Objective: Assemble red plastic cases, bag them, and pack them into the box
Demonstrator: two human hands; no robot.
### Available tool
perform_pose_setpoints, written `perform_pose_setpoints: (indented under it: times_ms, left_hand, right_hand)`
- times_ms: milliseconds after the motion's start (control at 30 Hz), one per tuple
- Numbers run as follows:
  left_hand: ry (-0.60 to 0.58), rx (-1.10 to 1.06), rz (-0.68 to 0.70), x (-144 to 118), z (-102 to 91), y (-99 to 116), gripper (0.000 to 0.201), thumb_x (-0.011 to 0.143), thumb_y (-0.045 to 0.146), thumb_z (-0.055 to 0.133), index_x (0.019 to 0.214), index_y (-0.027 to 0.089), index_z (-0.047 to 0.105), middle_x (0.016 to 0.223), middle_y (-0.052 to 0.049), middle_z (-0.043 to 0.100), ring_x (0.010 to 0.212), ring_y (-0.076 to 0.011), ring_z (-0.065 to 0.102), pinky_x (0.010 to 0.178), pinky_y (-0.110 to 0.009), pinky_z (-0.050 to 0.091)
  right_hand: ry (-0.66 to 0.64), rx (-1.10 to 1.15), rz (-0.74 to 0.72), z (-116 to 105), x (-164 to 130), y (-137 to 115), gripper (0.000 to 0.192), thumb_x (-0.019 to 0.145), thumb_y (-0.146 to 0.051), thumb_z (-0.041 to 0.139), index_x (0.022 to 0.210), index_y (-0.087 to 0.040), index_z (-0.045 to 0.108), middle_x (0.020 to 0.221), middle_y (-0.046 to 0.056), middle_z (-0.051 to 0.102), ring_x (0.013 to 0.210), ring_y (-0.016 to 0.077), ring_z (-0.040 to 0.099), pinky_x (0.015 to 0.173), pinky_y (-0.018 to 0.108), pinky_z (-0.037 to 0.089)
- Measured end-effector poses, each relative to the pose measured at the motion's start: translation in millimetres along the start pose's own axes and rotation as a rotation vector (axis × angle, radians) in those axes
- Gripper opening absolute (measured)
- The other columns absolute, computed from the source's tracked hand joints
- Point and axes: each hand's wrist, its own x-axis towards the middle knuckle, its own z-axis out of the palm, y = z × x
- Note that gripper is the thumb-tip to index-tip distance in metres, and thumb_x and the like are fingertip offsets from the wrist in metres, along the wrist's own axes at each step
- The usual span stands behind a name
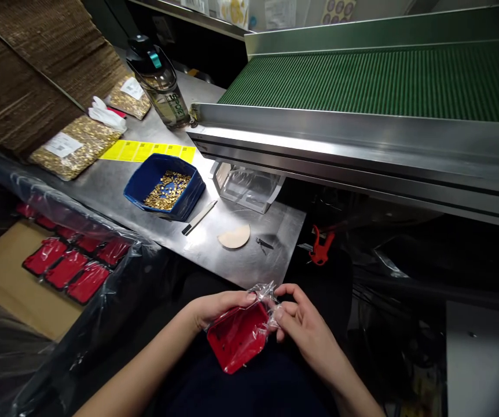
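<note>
A red plastic tray (238, 336) in a clear plastic bag (263, 291) is held over my lap, its hollow side facing me. My left hand (221, 306) grips the tray's upper edge through the film, thumb on top and the other fingers hidden behind. At the upper right corner, my right hand (298, 317) pinches a gathered part of the bag between thumb and fingers. Just beyond my hands, on the metal table (227, 269), lie a nail clipper (264, 243) and a pale half-round piece (234, 237).
A blue bin (195, 191) with small brass pieces stands beside a slim black-and-white tool (199, 218). Behind are a clear tray (249, 188), a water bottle (162, 87) and bagged brass parts (80, 145). A green conveyor (362, 81) crosses the right. Wrapped red pieces (65, 269) lie in a lined box at left.
</note>
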Motion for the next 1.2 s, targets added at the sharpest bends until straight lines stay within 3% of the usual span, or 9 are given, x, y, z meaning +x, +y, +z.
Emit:
perform_pose_setpoints:
  times_ms: [167,367,500,633,767,867,1000,1100,1200]
  left_hand:
    - [0.062,-0.016,-0.063,0,-10.9,-12,0.047,0.090,0.057,0.068,0.110,0.015,0.075,0.104,-0.009,0.077,0.088,-0.0202,0.069,0.087,-0.030,0.051]
    - [0.024,0.090,-0.103,9,-3.7,-7,0.051,0.089,0.061,0.067,0.108,0.015,0.077,0.101,-0.008,0.078,0.080,-0.0213,0.070,0.081,-0.032,0.052]
    - [0.000,0.215,-0.138,10,3.7,4,0.045,0.091,0.059,0.067,0.101,0.017,0.079,0.083,-0.005,0.077,0.077,-0.0228,0.070,0.080,-0.033,0.052]
    - [-0.014,0.304,-0.173,6,10.2,11,0.052,0.086,0.067,0.070,0.090,0.016,0.081,0.068,-0.004,0.072,0.073,-0.0245,0.069,0.072,-0.032,0.052]
    - [0.007,0.300,-0.151,1,15.9,11,0.056,0.084,0.071,0.070,0.098,0.017,0.079,0.077,-0.004,0.074,0.074,-0.0226,0.068,0.070,-0.031,0.052]
    - [0.046,0.263,-0.108,-2,20.0,8,0.053,0.088,0.067,0.069,0.110,0.020,0.075,0.094,-0.003,0.076,0.078,-0.0195,0.068,0.074,-0.029,0.052]
    - [0.040,0.202,-0.064,-10,29.4,5,0.055,0.090,0.065,0.067,0.119,0.019,0.071,0.105,-0.006,0.075,0.086,-0.0206,0.069,0.079,-0.029,0.052]
    - [0.046,0.140,-0.007,-16,37.2,5,0.049,0.093,0.058,0.066,0.122,0.018,0.069,0.110,-0.008,0.074,0.091,-0.0209,0.068,0.083,-0.030,0.051]
    - [0.097,0.097,0.023,-16,39.3,4,0.036,0.094,0.048,0.069,0.113,0.018,0.071,0.102,-0.006,0.073,0.091,-0.0195,0.067,0.085,-0.028,0.050]
  right_hand:
    - [-0.145,-0.084,-0.048,-3,-19,-12,0.042,0.096,-0.016,0.060,0.132,-0.028,0.041,0.111,0.002,0.068,0.103,0.0178,0.068,0.095,0.035,0.054]
    - [-0.026,-0.642,-0.322,-15,-17,-13,0.055,0.099,-0.016,0.057,0.148,-0.036,0.040,0.108,0.002,0.062,0.094,0.0183,0.064,0.090,0.038,0.055]
    - [-0.043,-0.829,-0.418,-23,-7,-20,0.061,0.098,-0.023,0.064,0.153,-0.038,0.042,0.140,0.008,0.051,0.124,0.0254,0.058,0.103,0.044,0.052]
    - [-0.254,-0.708,-0.383,-26,1,-28,0.040,0.099,-0.021,0.063,0.137,-0.031,0.061,0.125,0.003,0.069,0.111,0.0195,0.067,0.097,0.032,0.054]
    - [-0.089,-0.624,-0.354,-22,-1,-25,0.015,0.097,-0.016,0.061,0.101,-0.024,0.073,0.095,-0.001,0.075,0.086,0.0163,0.070,0.078,0.026,0.051]
    - [0.033,-0.579,-0.315,-14,-9,-19,0.014,0.097,-0.021,0.061,0.087,-0.023,0.071,0.084,-0.001,0.073,0.075,0.0153,0.067,0.069,0.025,0.048]
    - [0.116,-0.298,-0.084,1,-14,-4,0.023,0.096,-0.042,0.066,0.086,-0.021,0.065,0.067,-0.002,0.065,0.059,0.0144,0.062,0.054,0.023,0.044]
    - [0.083,0.090,0.055,14,-14,7,0.036,0.090,-0.053,0.072,0.086,-0.020,0.057,0.067,-0.002,0.065,0.053,0.0123,0.062,0.052,0.022,0.047]
    - [0.028,0.357,0.103,22,-15,11,0.042,0.086,-0.055,0.077,0.092,-0.020,0.055,0.080,0.001,0.070,0.063,0.0118,0.066,0.062,0.023,0.055]
